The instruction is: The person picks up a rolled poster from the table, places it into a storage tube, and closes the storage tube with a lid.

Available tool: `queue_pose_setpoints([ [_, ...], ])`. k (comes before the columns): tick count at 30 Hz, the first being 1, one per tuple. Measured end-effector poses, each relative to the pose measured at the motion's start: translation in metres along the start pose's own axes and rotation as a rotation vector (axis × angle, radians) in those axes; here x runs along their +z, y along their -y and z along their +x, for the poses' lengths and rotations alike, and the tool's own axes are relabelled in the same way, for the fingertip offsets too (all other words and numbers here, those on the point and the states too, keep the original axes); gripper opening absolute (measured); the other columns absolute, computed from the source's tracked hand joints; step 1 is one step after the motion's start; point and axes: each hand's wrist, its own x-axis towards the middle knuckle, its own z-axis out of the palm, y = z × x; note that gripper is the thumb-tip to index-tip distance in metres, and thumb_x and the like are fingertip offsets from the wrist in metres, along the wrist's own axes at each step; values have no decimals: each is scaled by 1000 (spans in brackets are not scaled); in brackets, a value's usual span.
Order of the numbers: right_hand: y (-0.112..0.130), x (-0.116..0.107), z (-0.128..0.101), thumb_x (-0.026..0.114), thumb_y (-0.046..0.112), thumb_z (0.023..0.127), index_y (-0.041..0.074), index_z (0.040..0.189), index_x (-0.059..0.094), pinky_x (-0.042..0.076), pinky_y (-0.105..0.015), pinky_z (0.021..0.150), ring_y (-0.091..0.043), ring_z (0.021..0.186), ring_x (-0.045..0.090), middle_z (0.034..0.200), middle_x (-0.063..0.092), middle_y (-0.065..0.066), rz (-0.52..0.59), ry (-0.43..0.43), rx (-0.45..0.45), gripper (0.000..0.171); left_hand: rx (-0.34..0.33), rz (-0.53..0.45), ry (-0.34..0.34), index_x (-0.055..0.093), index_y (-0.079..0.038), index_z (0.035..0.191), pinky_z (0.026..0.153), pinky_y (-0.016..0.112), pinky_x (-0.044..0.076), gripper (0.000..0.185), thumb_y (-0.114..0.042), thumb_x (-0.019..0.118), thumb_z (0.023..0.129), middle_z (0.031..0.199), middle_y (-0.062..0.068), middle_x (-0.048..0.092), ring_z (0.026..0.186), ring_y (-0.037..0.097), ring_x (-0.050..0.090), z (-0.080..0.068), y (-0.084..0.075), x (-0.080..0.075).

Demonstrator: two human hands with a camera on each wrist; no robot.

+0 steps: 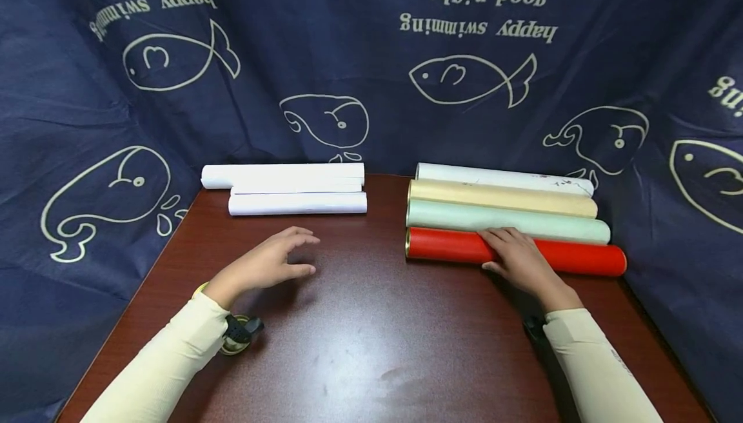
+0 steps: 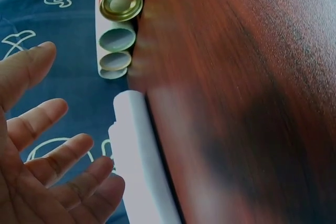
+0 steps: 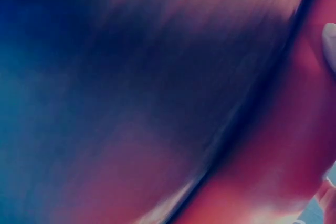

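My right hand [image 1: 513,255] lies over the red tube [image 1: 580,256], its fingers across the top and the thumb at the near side. In the right wrist view, the thumb [image 3: 329,45] lies against the blurred red surface [image 3: 273,156]. Behind it lie a pale green tube [image 1: 447,215], a tan tube [image 1: 499,196] and a white tube with a branch print [image 1: 464,173]. My left hand [image 1: 264,262] hovers over the table with fingers spread and nothing in them. White paper rolls [image 1: 296,204] lie beyond it; the left wrist view shows a white roll [image 2: 139,156] beside its fingers.
A dark red-brown table [image 1: 348,320] reflects light near its middle. Dark blue cloth [image 1: 348,42] with fish drawings hangs behind and along both sides. A dark strapped device [image 1: 240,329] sits at my left wrist, over a round metal-rimmed thing.
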Motion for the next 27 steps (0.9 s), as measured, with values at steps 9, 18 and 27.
queue_pose_setpoints([
  [9, -3, 0, 5, 88, 14, 74, 2, 137, 54, 40, -63, 94, -43, 117, 48, 125, 54, -22, 30, -16, 5, 73, -43, -9, 7, 59, 1, 132, 105, 53, 39, 50, -26, 72, 92, 136, 20, 52, 128, 36, 49, 11, 20, -12],
  [18, -5, -2, 5, 89, 22, 74, 4, 137, 54, 38, -64, 97, -43, 121, 46, 132, 51, -23, 42, -8, -13, 74, -245, -161, 24, 56, 3, 134, 100, 52, 42, 50, -28, 66, 96, 134, 22, 56, 122, 38, 52, 19, 62, -24],
  [27, -10, -30, 21, 79, 34, 84, 2, 138, 54, 32, -63, 103, -45, 128, 40, 141, 45, -24, 129, 61, 21, 68, -262, -130, -10, 56, 6, 132, 99, 52, 43, 47, -24, 64, 97, 133, 26, 55, 122, 40, 52, 30, 78, -38],
])
